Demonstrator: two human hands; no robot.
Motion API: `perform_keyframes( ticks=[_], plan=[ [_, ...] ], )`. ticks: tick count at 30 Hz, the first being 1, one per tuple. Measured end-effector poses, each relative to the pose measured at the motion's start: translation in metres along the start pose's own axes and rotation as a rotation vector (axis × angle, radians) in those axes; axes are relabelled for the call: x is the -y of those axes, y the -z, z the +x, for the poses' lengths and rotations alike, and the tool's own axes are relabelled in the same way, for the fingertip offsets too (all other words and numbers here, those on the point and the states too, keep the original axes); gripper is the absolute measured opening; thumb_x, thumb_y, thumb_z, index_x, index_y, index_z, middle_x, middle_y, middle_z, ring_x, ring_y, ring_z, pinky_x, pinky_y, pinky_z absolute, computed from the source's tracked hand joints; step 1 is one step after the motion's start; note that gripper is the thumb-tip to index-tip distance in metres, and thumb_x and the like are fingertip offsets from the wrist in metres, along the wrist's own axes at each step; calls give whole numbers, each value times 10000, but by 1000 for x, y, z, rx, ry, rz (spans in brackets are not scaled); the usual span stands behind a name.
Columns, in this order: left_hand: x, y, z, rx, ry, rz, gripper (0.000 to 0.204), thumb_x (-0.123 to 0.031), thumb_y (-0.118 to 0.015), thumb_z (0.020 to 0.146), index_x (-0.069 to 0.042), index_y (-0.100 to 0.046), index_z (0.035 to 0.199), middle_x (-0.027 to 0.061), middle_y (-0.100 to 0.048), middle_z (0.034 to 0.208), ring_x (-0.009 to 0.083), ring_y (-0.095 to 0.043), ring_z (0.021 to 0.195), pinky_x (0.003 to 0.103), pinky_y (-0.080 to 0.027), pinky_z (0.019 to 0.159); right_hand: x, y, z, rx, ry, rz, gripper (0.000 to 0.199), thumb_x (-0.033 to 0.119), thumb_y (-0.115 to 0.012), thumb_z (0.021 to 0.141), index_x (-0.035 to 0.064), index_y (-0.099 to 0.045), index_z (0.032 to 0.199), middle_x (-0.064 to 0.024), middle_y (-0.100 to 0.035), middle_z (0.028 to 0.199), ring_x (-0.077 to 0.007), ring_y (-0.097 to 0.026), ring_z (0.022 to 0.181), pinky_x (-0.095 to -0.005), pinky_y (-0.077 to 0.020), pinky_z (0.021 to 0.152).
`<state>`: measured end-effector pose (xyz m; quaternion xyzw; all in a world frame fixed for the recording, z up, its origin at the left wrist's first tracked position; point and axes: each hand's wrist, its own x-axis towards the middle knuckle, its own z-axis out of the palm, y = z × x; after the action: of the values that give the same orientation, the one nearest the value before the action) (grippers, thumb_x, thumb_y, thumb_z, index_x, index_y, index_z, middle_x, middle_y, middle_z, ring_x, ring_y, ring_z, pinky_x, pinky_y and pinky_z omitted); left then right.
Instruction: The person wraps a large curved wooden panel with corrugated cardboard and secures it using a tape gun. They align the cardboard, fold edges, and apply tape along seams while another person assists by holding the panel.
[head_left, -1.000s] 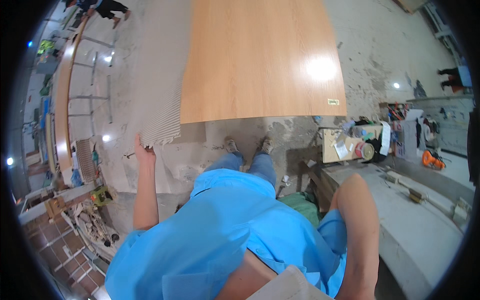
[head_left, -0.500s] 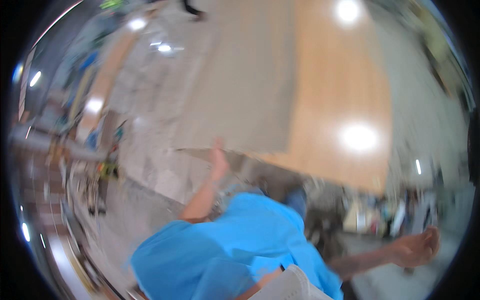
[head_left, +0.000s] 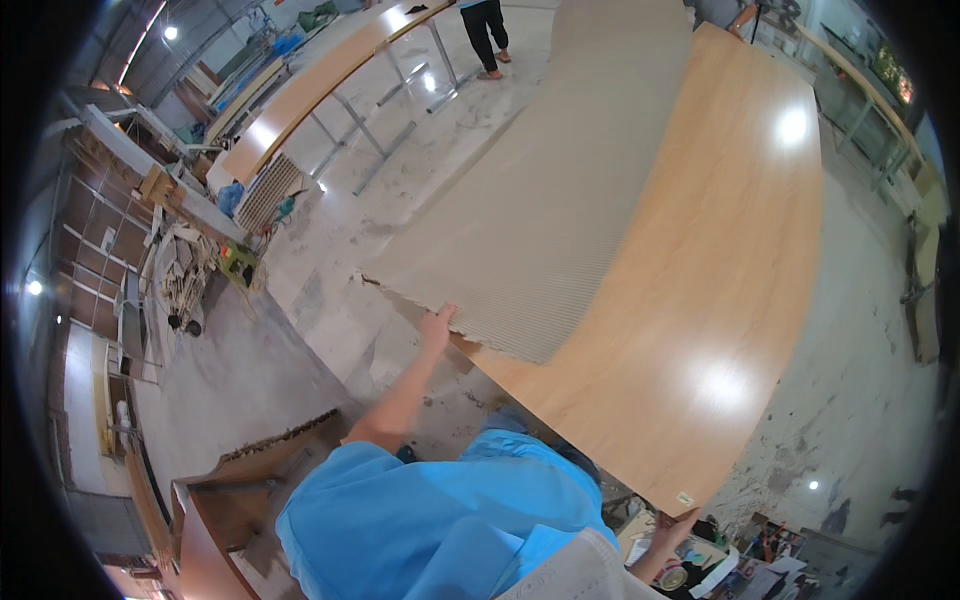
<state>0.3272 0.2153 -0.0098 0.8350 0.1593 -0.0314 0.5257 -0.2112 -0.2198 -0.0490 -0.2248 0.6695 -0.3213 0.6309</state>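
Panel (head_left: 720, 260): big wood-grain board, tilted, running from the top centre of the frame down to the lower right; it looks carried clear of the floor, though its underside is hidden.
Sheet (head_left: 540, 210): grey ribbed sheet lying on the panel's left half, its near corner overhanging at centre frame.
Left hand (head_left: 437, 327): up at centre frame, fingers curled onto the near edge where sheet and panel meet, clenched on that edge.
Right hand (head_left: 672, 527): low at the lower right, just under the panel's near corner; it touches the corner, but whether the fingers are closed round it I cannot tell.
Far end: at the top of the frame another person's arm (head_left: 742, 14) shows near the panel's far edge; contact cannot be made out.
Progress: my read is the lift is made and the load is mid-carry, both near corners in hand; setting it down is what remains, and no landing spot shows.
Floor (head_left: 330, 250): rough, stained concrete beneath and to the left.
Bench (head_left: 310, 85): long wood-topped one on metal legs, upper left.
Person (head_left: 487, 35): standing at top centre, well apart from the load.
Clutter (head_left: 190, 270): stacked scraps at the left of frame.
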Motion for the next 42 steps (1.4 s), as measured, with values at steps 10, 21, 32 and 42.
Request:
perform_keyframes(
  ticks=[10, 21, 32, 42],
  plan=[
    [9, -11, -4, 69, -79, -158, 521, -382, -575, 979, 75, -597, 1229, 155, -628, 1234, 240, -597, 1085, 370, -440, 957, -67, -36, -51, 667, -249, 504, 778, 739, -482, 895, 170, -443, 1423, -73, -589, 1250, -235, -590, 1052, -433, -515, 898],
    [-45, -42, -84, 119, 118, -290, 525, -369, -578, 999, 95, -572, 1246, 133, -615, 1202, 214, -563, 1051, 341, -431, 929, -89, -150, -163, 524, -489, 485, 898, 799, -480, 843, 178, -373, 1483, -105, -451, 1456, -332, -428, 1338, -517, -362, 1105],
    [-54, -22, -40, 72, 511, -986, 343, -198, -470, 1043, 28, -511, 1298, 117, -587, 1247, 246, -583, 1118, 407, -486, 988, -84, -199, -189, 192, -495, 311, 866, 860, -367, 842, 262, -380, 1469, -80, -412, 1464, -320, -437, 1262, -525, -439, 971],
    [-43, 44, 61, 208, 229, -1079, 308, -140, -440, 1022, 63, -557, 1221, 133, -625, 1182, 250, -628, 1072, 373, -528, 912, -58, -179, -194, 221, -431, 251, 895, 902, -374, 792, 233, -478, 1379, -66, -514, 1354, -296, -525, 1159, -491, -513, 865]
  ],
)
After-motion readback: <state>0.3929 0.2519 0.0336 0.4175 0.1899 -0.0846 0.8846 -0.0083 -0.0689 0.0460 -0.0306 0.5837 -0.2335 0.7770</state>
